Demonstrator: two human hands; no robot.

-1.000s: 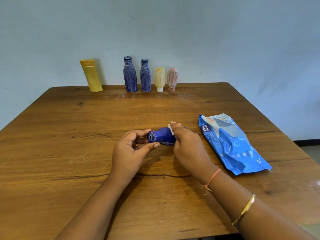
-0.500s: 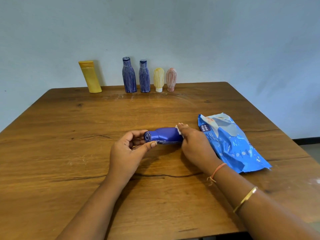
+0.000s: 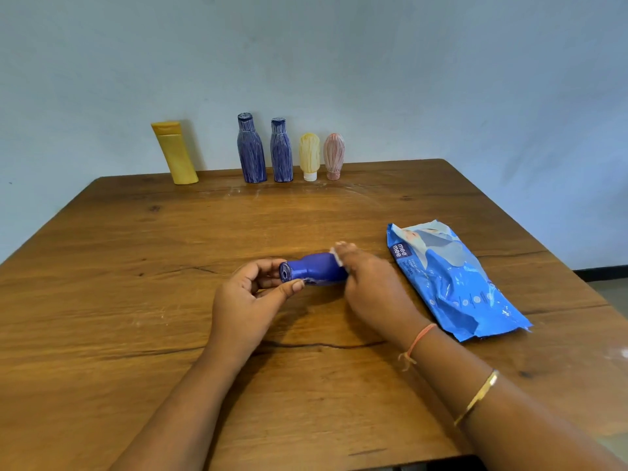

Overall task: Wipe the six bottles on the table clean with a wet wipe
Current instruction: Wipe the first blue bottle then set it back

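Bottles awaiting wiping, I judge, line the far edge of the table [image 3: 102, 239]: yellow bottle [image 3: 175, 153], tall streaked bottle [image 3: 251, 149], shorter streaked bottle [image 3: 281, 151], cream bottle [image 3: 309, 156], pink bottle [image 3: 334, 154]. Nearer, the left hand [image 3: 248, 300] pinches the neck of the sixth, a blue bottle [image 3: 314, 271] held sideways, while the right hand [image 3: 370, 287] has its fingers curled round the body with the wet wipe [image 3: 336, 254]. The wipes pack [image 3: 452, 283] lies beside it, obstructing nothing.

Obscured, blurred and cropped items, tabletop.
Wet wipe [image 3: 336, 255]: only a white corner shows past the right hand [image 3: 370, 283]. Blue bottle [image 3: 316, 270]: right end covered by that hand. Fingertips [image 3: 344, 247]: blurred. Wipes pack [image 3: 452, 283]: small print illegible.
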